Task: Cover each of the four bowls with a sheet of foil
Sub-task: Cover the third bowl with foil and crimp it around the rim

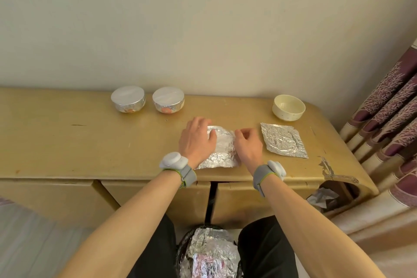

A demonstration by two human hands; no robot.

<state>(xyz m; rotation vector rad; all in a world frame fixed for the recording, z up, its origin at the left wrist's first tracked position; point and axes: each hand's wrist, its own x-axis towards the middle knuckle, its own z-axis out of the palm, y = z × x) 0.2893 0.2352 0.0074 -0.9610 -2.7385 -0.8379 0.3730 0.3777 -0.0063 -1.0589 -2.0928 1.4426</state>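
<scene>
A yellow-brown wooden cabinet top (90,142) stands against a plain cream wall (203,29). A purple patterned curtain (392,115) hangs at the right.

At the back left sit two round bowls side by side, the left foil-covered bowl (128,99) and the right foil-covered bowl (168,100). At the back right sits an open cream bowl (288,107) with no foil. Just in front of it a flat crinkled foil sheet (283,140) lies alone.

In the middle front lies a shiny draped foil sheet (222,153) with a round shape showing through it. The left hand (196,140) rests on its left side, fingers close together and a little bent, thumb pressing down. The right hand (247,145) has curled fingers that pinch its right edge.

Down between the person's knees is a pile of crumpled foil (212,253).
</scene>
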